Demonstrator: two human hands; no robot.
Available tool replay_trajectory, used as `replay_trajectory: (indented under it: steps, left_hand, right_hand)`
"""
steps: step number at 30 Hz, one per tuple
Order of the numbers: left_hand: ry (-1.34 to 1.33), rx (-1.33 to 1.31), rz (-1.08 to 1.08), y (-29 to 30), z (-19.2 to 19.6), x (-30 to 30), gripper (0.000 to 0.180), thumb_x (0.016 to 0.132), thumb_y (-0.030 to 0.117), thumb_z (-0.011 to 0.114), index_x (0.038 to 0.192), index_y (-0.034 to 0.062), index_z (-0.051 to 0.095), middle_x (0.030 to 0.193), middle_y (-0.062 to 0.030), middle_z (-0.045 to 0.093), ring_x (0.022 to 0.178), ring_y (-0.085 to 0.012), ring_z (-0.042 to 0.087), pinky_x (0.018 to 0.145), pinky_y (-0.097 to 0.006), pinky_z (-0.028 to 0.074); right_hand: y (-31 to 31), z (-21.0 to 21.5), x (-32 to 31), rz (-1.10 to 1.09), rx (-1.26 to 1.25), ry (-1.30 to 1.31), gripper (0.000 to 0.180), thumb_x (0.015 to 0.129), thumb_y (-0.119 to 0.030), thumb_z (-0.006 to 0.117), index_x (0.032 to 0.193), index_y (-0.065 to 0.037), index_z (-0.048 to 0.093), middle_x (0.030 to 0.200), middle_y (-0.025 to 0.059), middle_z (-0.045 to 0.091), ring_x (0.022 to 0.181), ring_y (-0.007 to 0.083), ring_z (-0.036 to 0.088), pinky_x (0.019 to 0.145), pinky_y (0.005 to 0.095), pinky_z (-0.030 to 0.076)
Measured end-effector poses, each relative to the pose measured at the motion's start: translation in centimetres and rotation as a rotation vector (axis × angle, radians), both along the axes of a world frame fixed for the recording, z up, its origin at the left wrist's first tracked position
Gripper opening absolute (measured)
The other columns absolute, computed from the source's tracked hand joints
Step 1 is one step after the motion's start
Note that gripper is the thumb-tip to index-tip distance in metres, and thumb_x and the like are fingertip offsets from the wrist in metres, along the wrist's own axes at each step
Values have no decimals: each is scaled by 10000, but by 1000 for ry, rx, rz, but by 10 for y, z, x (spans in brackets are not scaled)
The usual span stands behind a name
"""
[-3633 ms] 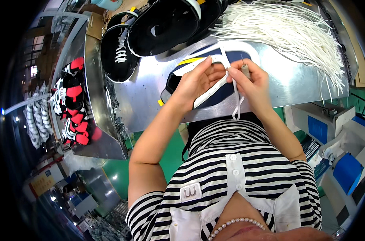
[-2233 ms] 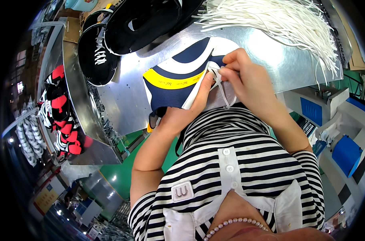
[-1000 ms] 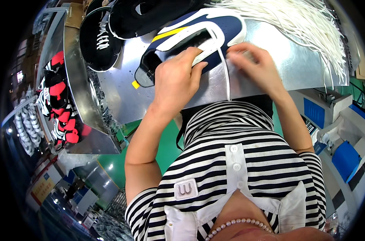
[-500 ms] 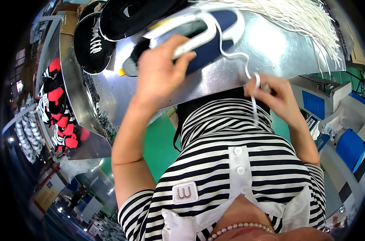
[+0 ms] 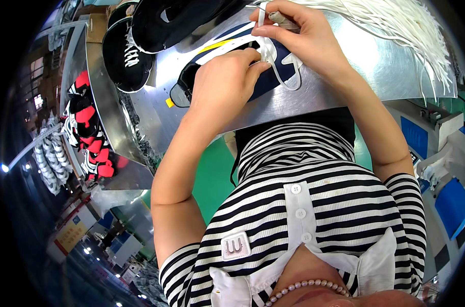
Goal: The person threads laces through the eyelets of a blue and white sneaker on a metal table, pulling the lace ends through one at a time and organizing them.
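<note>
A navy and white shoe upper (image 5: 265,86) with yellow trim lies on the metal table in front of me. My left hand (image 5: 224,82) is closed over its middle, thumb and fingers gripping the white eyelet edge. A white shoelace (image 5: 289,88) runs from that eyelet area and loops over the toe side. Above the toe end, my right hand (image 5: 309,38) pinches the lace between thumb and fingers; one finger wears a beige wrap. The fingers partly hide the shoe's opening and the eyelets.
A bundle of white laces (image 5: 396,30) is heaped at the table's far right. Black shoe uppers (image 5: 127,56) sit at the far left. Red, black and white pieces (image 5: 89,133) are stacked beyond the left edge. The metal tabletop (image 5: 355,77) ends just before my body.
My right hand has gone from the near table edge up to the shoe upper's far toe side, still pinching the lace. The shoe upper now lies lower and steadier under my left hand.
</note>
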State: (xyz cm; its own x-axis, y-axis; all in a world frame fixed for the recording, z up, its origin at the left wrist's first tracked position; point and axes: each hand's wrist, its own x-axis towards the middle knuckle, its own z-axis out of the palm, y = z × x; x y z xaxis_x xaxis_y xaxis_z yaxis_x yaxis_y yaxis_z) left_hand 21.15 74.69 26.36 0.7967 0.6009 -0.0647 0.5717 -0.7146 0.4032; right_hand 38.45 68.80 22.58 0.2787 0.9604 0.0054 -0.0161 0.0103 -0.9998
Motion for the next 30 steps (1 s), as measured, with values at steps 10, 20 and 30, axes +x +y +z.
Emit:
replay_trajectory:
  steps: [10, 20, 30]
  left_hand:
    - [-33, -216, 206, 10, -22, 10, 288, 870, 261, 718, 759, 11, 627, 578, 14, 473, 553, -67, 407, 518, -256, 346]
    - [33, -292, 225, 16, -21, 12, 254, 861, 299, 668, 861, 46, 691, 645, -63, 612, 614, -183, 581, 605, -324, 447]
    - [-262, 35, -127, -8, -35, -1, 165, 826, 52, 647, 990, 35, 660, 858, -129, 678, 733, -324, 644, 636, -395, 500]
  right_hand:
    - [-47, -15, 2, 31, -139, -171, 103, 948, -101, 598, 963, 2, 596, 861, 28, 662, 744, 68, 620, 640, 208, 467]
    - [-53, -28, -3, 102, -92, -324, 126, 906, -104, 629, 909, 20, 608, 730, 69, 667, 692, 119, 649, 640, 247, 499]
    - [-29, -20, -43, 23, -197, -871, 209, 894, -122, 612, 1036, -32, 488, 708, 161, 646, 669, 390, 639, 578, 469, 481]
